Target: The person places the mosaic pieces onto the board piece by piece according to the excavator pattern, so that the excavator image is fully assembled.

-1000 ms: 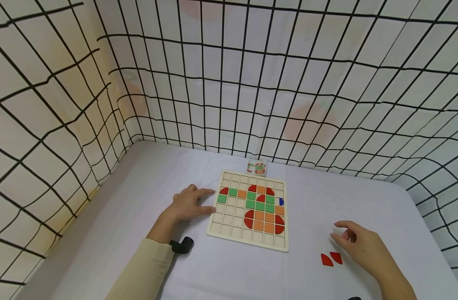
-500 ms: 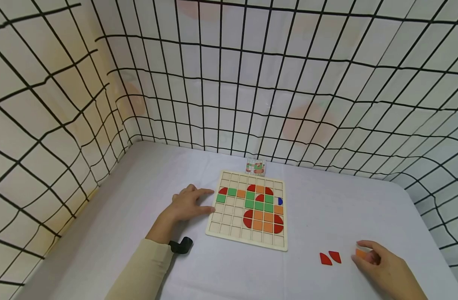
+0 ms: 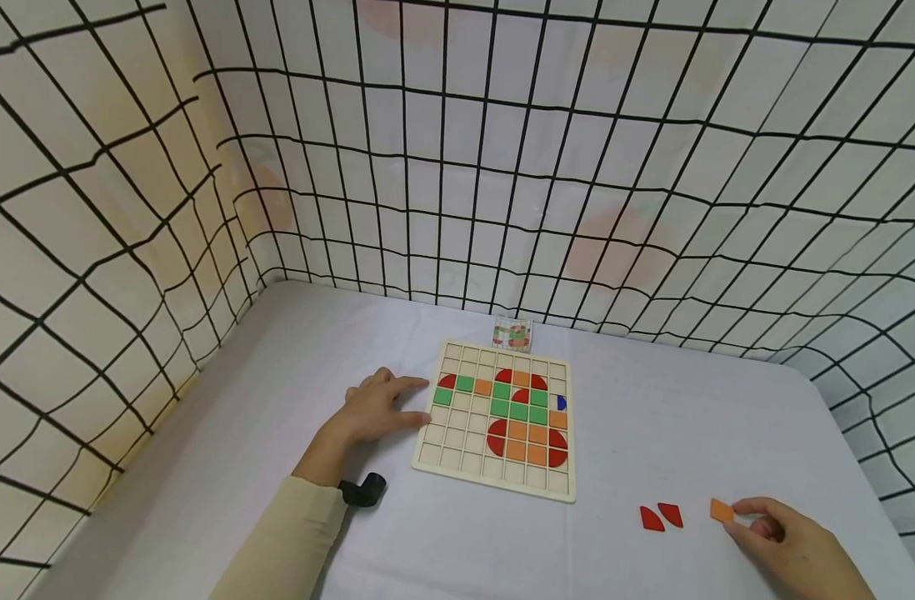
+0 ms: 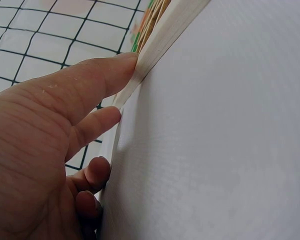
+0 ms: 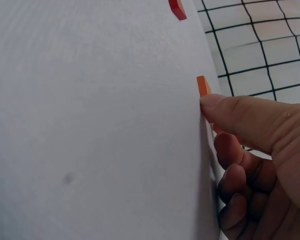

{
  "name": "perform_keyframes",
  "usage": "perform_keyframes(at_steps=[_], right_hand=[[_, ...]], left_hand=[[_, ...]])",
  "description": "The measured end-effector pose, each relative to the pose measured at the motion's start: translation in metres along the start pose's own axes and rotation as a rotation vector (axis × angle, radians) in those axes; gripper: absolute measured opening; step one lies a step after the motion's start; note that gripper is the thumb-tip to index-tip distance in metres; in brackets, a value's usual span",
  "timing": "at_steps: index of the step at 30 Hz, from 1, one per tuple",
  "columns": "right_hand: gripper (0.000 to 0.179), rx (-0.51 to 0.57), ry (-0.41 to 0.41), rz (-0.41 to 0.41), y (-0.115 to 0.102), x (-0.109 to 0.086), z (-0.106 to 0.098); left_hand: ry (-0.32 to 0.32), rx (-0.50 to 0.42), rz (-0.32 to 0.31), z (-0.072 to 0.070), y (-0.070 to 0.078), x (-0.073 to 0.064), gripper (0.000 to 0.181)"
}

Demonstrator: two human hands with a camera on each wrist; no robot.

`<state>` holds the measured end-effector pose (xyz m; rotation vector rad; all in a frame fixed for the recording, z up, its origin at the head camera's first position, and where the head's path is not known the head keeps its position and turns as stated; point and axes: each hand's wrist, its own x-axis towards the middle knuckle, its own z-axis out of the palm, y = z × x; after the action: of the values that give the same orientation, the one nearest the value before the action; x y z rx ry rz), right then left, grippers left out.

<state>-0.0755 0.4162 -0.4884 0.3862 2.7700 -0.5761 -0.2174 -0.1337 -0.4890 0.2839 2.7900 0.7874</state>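
At the right of the head view, my right hand [image 3: 795, 542] pinches an orange square tile [image 3: 722, 510] between thumb and forefinger, low at the tablecloth. The right wrist view shows the thumb on the edge of this orange tile [image 5: 203, 86], the other fingers curled beneath. Two red quarter-round tiles [image 3: 662, 517] lie just left of it. My left hand [image 3: 375, 408] rests beside the cream grid board [image 3: 457, 450], with thumb and forefinger extended to its left edge. The left wrist view has the thumb [image 4: 105, 75] against the board's side [image 4: 165, 45].
Red, green and orange tiles and one blue half-round piece [image 3: 561, 403] sit in the board's cells. A small pattern card [image 3: 512, 334] stands behind the board. Black wire mesh [image 3: 457, 167] encloses the white-covered table at the back and sides.
My right hand has moved right and toward me, past the red tiles, and taken hold of the orange tile, which now shows at its fingertips. My left hand and the board have stayed put.
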Motion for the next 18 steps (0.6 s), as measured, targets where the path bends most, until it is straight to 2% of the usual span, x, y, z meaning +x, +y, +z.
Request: perform_keyframes(at_steps=[8,18], right_hand=[[0.048,-0.016,0.02,-0.069,-0.006,0.002,0.003],[0.035,0.008,0.111,-0.249,-0.037,0.0,0.001]], left_hand=[[-0.01,0.001,0.001,-0.001,0.001,-0.001,0.063],[-0.013,0.003,-0.002,-0.001,0.0,0.0,0.063]])
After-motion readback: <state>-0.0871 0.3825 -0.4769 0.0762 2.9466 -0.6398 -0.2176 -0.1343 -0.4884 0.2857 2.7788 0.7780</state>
